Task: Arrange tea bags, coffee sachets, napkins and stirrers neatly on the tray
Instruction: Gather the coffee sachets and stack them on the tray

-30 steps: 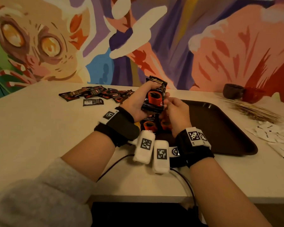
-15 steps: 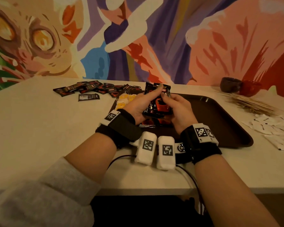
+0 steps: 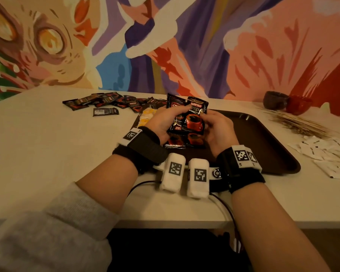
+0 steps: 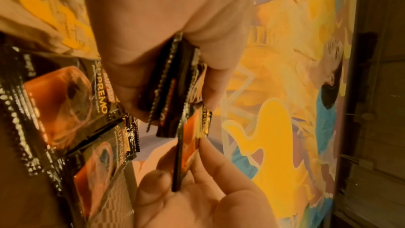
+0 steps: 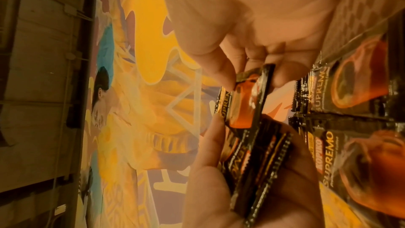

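Observation:
Over the near-left part of the brown tray [image 3: 263,138], my left hand [image 3: 169,120] grips a small stack of black coffee sachets [image 3: 177,116] upright. My right hand [image 3: 212,124] pinches the front sachet [image 3: 194,120] of that stack by its edge. The left wrist view shows the stack [image 4: 173,84] between thumb and fingers, with the front sachet [image 4: 192,136] in the right fingertips. In the right wrist view that sachet [image 5: 245,100] sits just above the stack [image 5: 258,162]. Two sachets [image 3: 183,141] lie side by side on the tray under my hands. Yellow tea bags [image 3: 147,116] lie at the tray's far-left corner.
A loose pile of coffee sachets [image 3: 106,102] lies on the table to the far left of the tray. Wooden stirrers [image 3: 298,122] and white paper packets [image 3: 326,152] lie to the right. Two dark cups [image 3: 287,102] stand by the mural wall.
Both hands came down with the sachets, from raised above the tray to close over the two lying on it. The front sachet now stands fanned out from the stack.

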Tool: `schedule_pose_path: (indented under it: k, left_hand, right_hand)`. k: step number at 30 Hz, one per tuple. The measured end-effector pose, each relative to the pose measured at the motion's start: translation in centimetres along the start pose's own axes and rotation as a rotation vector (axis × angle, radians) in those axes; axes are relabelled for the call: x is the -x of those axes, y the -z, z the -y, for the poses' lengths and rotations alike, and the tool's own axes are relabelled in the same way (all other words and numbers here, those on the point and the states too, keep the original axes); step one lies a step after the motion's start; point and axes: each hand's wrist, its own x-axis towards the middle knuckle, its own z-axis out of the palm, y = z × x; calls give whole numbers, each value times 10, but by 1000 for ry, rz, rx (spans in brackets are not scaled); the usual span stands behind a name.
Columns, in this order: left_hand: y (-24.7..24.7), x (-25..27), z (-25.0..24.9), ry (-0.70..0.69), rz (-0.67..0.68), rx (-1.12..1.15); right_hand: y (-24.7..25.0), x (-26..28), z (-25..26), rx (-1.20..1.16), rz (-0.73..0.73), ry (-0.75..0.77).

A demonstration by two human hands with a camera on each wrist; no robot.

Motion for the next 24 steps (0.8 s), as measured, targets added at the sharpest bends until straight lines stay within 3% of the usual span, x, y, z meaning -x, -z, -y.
schedule_pose_path:
  k: [5, 9, 14, 20, 24]
  left_hand:
    - [1, -3, -1, 10, -48, 88]
    - [5, -5, -1, 15, -111, 123]
    - [9, -2, -1, 46, -160, 157]
    - [10, -1, -1, 78, -164, 151]
    - [7, -2, -1, 91, -90, 129]
  right_hand:
    - [5, -3, 5, 26, -128, 15]
    - [16, -7, 10, 224, -303, -181]
    - [19, -5, 5, 427, -150, -276]
    - [17, -6, 1, 283, -116, -171]
    - [15, -5, -2, 233, -74, -160]
